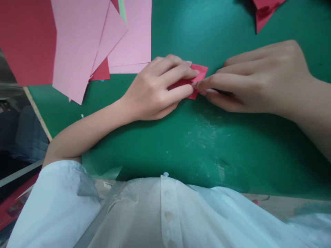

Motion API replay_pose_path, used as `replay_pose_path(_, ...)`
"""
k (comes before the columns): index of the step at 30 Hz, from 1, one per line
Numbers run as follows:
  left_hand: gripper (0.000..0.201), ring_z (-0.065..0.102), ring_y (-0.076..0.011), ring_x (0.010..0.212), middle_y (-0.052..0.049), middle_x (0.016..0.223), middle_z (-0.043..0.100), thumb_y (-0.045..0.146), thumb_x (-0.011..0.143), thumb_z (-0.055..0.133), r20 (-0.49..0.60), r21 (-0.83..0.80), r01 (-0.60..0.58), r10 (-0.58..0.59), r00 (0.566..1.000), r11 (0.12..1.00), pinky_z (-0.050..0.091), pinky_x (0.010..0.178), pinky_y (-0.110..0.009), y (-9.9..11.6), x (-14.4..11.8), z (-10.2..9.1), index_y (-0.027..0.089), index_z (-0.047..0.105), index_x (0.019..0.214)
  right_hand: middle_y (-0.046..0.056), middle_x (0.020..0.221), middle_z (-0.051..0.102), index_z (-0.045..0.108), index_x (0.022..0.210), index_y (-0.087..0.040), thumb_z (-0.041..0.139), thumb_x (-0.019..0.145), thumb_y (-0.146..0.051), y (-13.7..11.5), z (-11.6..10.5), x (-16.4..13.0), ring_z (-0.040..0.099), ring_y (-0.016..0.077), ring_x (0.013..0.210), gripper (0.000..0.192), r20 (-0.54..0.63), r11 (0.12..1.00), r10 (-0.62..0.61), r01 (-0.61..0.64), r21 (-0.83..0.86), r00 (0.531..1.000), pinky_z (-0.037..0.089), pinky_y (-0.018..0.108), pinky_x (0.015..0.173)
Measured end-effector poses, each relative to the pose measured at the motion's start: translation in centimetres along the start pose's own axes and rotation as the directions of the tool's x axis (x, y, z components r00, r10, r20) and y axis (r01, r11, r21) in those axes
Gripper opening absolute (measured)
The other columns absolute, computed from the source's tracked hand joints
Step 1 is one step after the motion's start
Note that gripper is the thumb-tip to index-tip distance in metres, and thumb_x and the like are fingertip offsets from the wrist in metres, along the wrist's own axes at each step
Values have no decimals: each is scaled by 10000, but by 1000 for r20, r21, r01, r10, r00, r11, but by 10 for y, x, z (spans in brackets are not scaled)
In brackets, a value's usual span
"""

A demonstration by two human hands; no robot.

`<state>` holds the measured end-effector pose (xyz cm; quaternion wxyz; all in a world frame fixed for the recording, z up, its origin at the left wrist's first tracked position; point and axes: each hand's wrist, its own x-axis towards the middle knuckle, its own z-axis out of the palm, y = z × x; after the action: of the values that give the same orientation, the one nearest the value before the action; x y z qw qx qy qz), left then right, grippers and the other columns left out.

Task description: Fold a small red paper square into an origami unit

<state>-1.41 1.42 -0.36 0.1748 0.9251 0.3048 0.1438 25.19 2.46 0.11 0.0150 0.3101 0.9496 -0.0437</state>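
A small piece of folded red paper [200, 71] lies on the green table, partly covered by my fingers. My left hand [161, 88] rests over its left side, fingers bent and fingertips holding it against the tabletop. From the right, my right hand [253, 77] pinches the paper's near right edge between thumb and forefinger, close to the left fingertips. The folds beneath my left hand are hidden.
Overlapping pink sheets [77, 41] and a large red sheet [28, 44] lie at the far left. A folded dark red paper piece [267, 13] sits at the top right. The green table [165, 148] has its left edge near my left elbow.
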Motion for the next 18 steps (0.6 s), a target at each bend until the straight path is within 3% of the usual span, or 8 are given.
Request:
replay_pose_path(8,455,696,-318,1382,21,1364,764,446,1130,321,-29,-52,2,-3,1000,999,609,1057,-632,-2,0,5,330,760,1133,2,886,791,800,1222,-290,46,1123,-488,2,2,0,692,153,856,786,-56,999,-39,41,20,998,356,359,625)
replay_pose_path(14,413,645,-310,1463,-11,1380,777,442,1117,378,51,-74,-63,67,996,995,600,1108,-612,-9,-3,1,359,760,1250,13,888,796,808,1126,-250,70,1133,-465,3,0,-1,691,157,874,768,-43,999,-46,47,28,998,392,342,633)
replay_pose_path(18,389,630,-320,1481,-47,1396,772,436,1107,418,58,-100,-76,82,995,992,591,1125,-614,-9,-4,0,354,756,1283,20,884,792,783,1280,-272,64,1124,-487,3,1,-1,689,161,859,766,-57,998,-30,32,49,998,402,350,648)
